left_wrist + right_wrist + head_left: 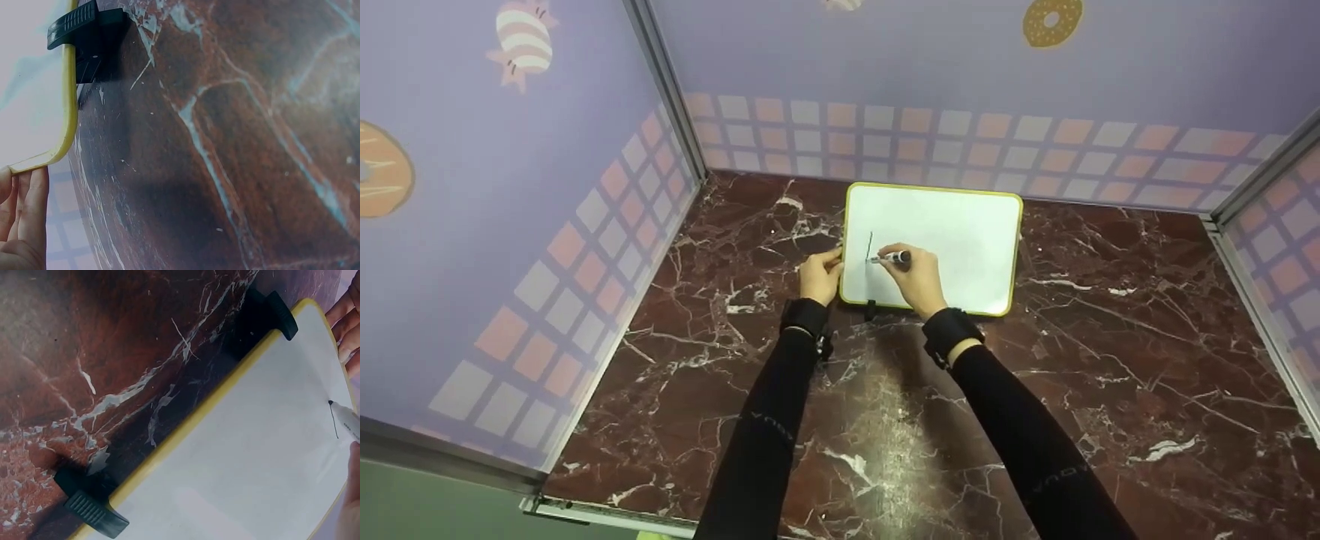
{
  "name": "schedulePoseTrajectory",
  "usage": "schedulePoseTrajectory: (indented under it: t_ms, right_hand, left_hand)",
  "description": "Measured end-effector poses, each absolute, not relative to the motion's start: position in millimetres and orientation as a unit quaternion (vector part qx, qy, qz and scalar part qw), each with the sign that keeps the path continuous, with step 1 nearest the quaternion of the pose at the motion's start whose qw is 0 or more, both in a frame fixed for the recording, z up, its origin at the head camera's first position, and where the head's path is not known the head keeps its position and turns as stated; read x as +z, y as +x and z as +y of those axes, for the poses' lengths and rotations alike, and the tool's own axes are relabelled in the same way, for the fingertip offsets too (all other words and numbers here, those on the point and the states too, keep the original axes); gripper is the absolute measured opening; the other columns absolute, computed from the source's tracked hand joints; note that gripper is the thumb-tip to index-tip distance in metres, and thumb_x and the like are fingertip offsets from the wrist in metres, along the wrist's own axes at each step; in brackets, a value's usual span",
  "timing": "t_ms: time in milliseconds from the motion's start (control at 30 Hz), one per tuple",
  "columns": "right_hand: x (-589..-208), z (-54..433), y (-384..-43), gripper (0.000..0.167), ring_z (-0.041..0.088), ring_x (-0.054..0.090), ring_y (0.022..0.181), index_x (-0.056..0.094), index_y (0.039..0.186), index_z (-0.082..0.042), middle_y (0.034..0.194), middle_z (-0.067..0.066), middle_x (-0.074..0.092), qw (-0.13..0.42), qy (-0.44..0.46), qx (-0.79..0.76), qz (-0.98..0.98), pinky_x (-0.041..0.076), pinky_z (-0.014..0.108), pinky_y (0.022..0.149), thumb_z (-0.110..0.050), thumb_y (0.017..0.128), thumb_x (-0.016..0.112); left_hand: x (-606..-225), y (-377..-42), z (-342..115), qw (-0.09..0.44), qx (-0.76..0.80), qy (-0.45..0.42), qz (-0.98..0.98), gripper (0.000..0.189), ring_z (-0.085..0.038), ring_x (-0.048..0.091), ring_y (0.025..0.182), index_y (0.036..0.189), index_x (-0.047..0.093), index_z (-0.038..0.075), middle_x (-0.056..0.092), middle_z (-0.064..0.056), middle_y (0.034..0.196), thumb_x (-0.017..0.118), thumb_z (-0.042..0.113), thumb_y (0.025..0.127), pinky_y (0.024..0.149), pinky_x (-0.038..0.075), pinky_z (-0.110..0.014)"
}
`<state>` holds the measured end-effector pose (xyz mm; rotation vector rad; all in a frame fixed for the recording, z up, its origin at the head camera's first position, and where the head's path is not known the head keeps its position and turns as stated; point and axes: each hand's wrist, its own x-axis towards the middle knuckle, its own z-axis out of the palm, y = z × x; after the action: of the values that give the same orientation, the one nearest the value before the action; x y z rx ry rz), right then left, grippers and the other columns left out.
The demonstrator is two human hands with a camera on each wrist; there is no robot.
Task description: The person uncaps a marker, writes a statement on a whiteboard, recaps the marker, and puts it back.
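Observation:
A whiteboard (960, 232) with a yellow frame stands propped at the back of the table. My left hand (819, 276) holds its left edge, thumb at the front and fingers (35, 197) toward the back. My right hand (919, 277) pinches a marker (894, 257) with a white barrel and a black end. In the right wrist view the marker's tip (331, 403) meets the board at one end of a thin dark line (335, 423). That line (870, 241) runs nearly upright on the left part of the white surface.
Black clip feet (95, 514) grip the board's lower edge; one foot (871, 309) shows near the left hand. Beneath is a dark red marbled tabletop (1110, 360). A purple back wall (885, 67) with checks rises close behind the board, and side panels (585, 150) flank the table.

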<state>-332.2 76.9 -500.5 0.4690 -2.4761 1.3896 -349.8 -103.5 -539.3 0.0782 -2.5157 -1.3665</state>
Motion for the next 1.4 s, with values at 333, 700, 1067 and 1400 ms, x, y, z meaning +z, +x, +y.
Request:
schedulePoseTrajectory:
  t_ms: [333,700,1067,1400]
  right_hand:
    - [-499.8,75.1,-334.1,0.016,0.027,0.074,0.079,0.075,0.103,-0.002,0.097,0.014,0.077,0.198,0.148,0.491,-0.835,0.059,0.037,0.074,-0.011,0.091,0.07]
    - [-502.8,75.8,-336.2,0.016,0.028,0.074,0.082,0.075,0.103,-0.001,0.097,0.016,0.076,0.201,0.143,0.481,-0.841,0.059,0.042,0.076,-0.01,0.09,0.07]
    - [-496.5,79.3,-336.5,0.015,0.029,0.074,0.089,0.075,0.102,-0.003,0.1,0.016,0.076,0.227,0.126,0.511,-0.819,0.059,0.04,0.084,-0.01,0.09,0.072]
    - [-496.2,80.8,-341.8,0.016,0.029,0.073,0.093,0.074,0.102,-0.002,0.1,0.017,0.075,0.236,0.104,0.525,-0.811,0.058,0.033,0.088,-0.012,0.09,0.072]
  left_hand:
    - [-542.6,-350.3,-104.1,0.124,-0.462,0.04,-0.877,0.033,-0.027,0.072,0.097,0.123,0.071,0.012,0.076,-0.012,0.105,0.07,0.008,0.09,0.091,0.054,-0.038]
    - [-542.1,-347.3,-102.6,0.135,-0.478,0.028,-0.868,0.032,-0.029,0.073,0.094,0.121,0.071,0.006,0.076,-0.015,0.104,0.069,0.003,0.089,0.087,0.056,-0.039]
    - [-541.8,-350.8,-106.2,0.14,-0.477,0.03,-0.867,0.033,-0.029,0.073,0.093,0.121,0.071,0.006,0.076,-0.015,0.103,0.07,0.002,0.089,0.087,0.056,-0.038]
    - [-542.5,-350.4,-104.3,0.147,-0.48,0.019,-0.864,0.032,-0.029,0.073,0.094,0.121,0.071,0.005,0.075,-0.016,0.105,0.069,0.003,0.089,0.087,0.056,-0.038]
